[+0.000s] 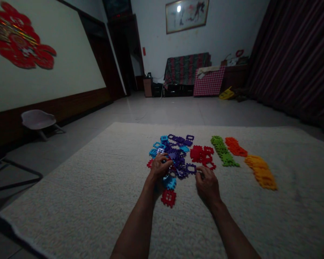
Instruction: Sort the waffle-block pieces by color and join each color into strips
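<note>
A pile of interlocking plastic tiles, mostly purple (179, 155) with light blue ones (170, 182) among them, lies in front of me. My left hand (160, 167) is over the pile's left side, fingers bent and closed; whatever is between them is hidden. Just past its fingers shows a white window-shaped tile (160, 151). My right hand (207, 181) is at the pile's right edge, its fingertips pinched at the side of a purple window-frame tile (191, 168). Nearer me lies a red window tile (169, 198).
Right of the pile are grouped red tiles (201, 154), then rows of green (223, 151), orange-red (235, 146) and yellow-orange tiles (260, 172). All lie on a pale textured mat (97, 187). A small chair (39, 120) stands at left; a cloth-covered cabinet (187, 68) stands behind.
</note>
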Tool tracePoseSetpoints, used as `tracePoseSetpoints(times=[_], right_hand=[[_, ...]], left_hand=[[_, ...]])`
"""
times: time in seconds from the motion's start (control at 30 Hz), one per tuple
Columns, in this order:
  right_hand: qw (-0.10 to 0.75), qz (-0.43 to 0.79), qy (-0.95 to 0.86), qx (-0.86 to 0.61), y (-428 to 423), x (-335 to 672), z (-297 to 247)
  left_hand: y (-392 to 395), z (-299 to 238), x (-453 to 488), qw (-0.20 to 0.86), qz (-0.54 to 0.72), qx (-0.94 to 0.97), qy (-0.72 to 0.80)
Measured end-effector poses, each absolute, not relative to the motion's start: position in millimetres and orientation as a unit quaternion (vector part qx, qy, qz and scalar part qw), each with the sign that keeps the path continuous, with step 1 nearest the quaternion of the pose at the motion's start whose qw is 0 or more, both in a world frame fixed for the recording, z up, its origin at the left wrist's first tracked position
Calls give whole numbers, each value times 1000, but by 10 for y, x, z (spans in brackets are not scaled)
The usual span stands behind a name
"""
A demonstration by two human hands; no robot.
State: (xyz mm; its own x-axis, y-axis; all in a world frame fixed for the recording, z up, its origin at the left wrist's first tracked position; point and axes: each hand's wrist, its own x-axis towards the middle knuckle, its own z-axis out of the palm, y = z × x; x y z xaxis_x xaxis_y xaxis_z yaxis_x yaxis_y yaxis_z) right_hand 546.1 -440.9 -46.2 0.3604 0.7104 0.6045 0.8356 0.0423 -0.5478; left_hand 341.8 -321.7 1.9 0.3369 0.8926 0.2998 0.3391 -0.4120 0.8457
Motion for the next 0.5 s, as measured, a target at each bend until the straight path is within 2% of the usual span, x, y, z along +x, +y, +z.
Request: tracePoseSetpoints(times=[0.17, 0.37, 0.5], right_hand=[[514, -51, -596, -615, -4463, 5333, -327], [504, 51, -643, -575, -4450, 5138, -232], [529, 130, -610, -576, -4439, 5076, -197]], left_hand=[[-3236, 25, 3565, 349, 427, 747, 371], [-3330, -20, 3724, 366, 391, 777, 330], [-3371, -38, 3769, 377, 382, 781, 320]])
